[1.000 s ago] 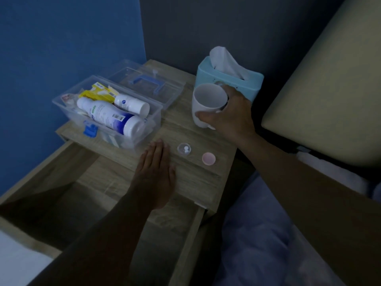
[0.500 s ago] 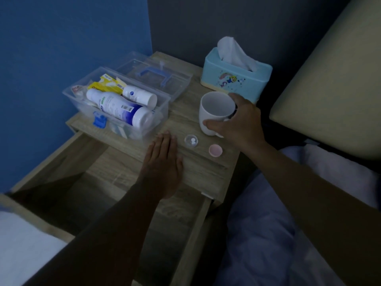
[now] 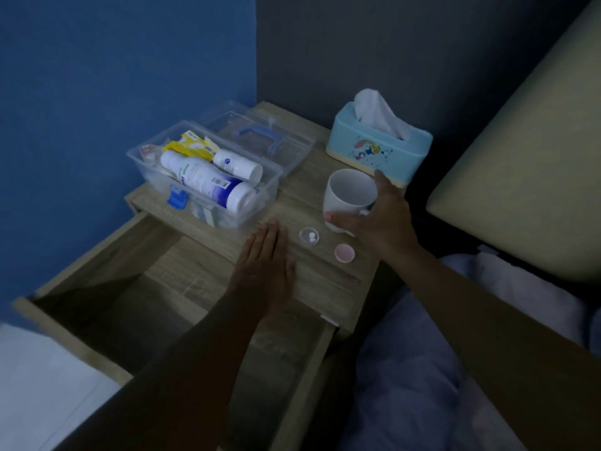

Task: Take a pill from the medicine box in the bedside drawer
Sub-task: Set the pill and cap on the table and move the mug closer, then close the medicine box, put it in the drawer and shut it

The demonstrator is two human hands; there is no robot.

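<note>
The clear medicine box (image 3: pixel 148 164) stands open on the bedside table (image 3: pixel 325 288), holding white bottles (image 3: pixel 208 180) and a yellow packet. Its lid (image 3: pixel 260 138) lies flipped back behind it. In front of the box sits a small clear pill cup (image 3: pixel 309 236) with white pills inside, and a pink cap (image 3: pixel 344 253) lies to its right. My left hand (image 3: pixel 263 265) rests flat, palm down, just left of the pill cup. My right hand (image 3: pixel 380 222) wraps around a white mug (image 3: pixel 349 193) standing on the table, thumb at its base.
The drawer (image 3: pixel 113 288) below the tabletop is pulled out, its inside dark. A turquoise tissue box (image 3: pixel 377 148) stands behind the mug. A beige headboard cushion (image 3: pixel 520 157) and bedding (image 3: pixel 422 385) fill the right side. Blue wall on the left.
My right hand brought the mug down from in front of the tissue box onto the tabletop. The left hand stayed flat on the table.
</note>
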